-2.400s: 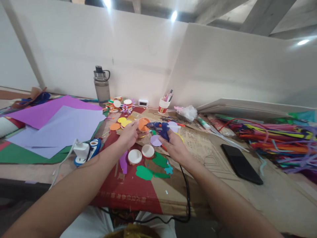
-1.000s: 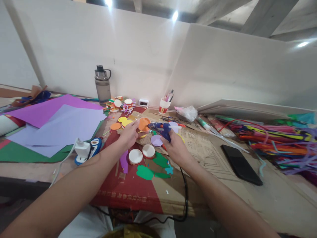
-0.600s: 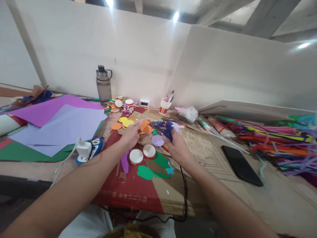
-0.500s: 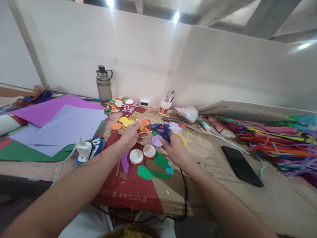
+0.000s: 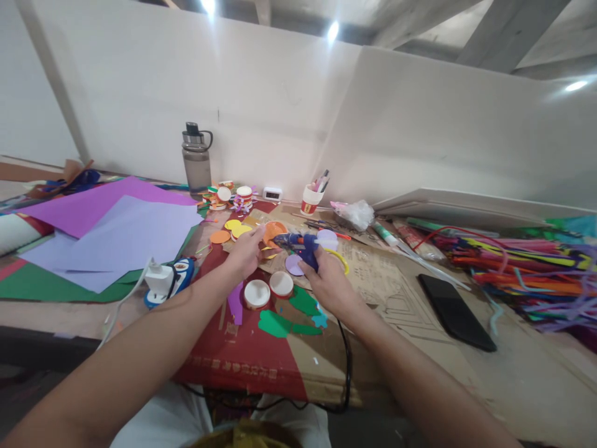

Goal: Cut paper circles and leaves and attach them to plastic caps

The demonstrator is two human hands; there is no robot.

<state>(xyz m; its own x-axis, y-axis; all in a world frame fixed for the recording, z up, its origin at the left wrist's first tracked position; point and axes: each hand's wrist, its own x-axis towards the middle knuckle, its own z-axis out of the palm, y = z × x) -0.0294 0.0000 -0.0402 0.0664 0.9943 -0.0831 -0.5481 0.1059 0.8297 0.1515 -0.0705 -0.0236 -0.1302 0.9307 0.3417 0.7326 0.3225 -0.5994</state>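
My left hand (image 5: 249,252) is closed on an orange disc (image 5: 275,231), holding it by its left edge above the table. In my right hand (image 5: 326,277) is a blue glue gun (image 5: 303,246), its nozzle pointing left at the face of the disc. The tip looks close to the disc; whether they touch is unclear. Below them stand two round white-topped pieces, one (image 5: 257,294) on the left and one (image 5: 281,284) on the right. Green paper scraps (image 5: 275,324) and a lilac disc (image 5: 294,265) lie nearby.
Purple paper sheets (image 5: 140,236) and a white plug on a power strip (image 5: 160,280) are at the left. Behind stand a bottle (image 5: 196,165) and a cup of pens (image 5: 310,200). A phone (image 5: 454,311) and pipe cleaners (image 5: 522,274) lie right. The gun's cable (image 5: 348,367) hangs over the front edge.
The glue gun in my right hand has shifted slightly left across the orange disc. My left hand and the disc have hardly moved.
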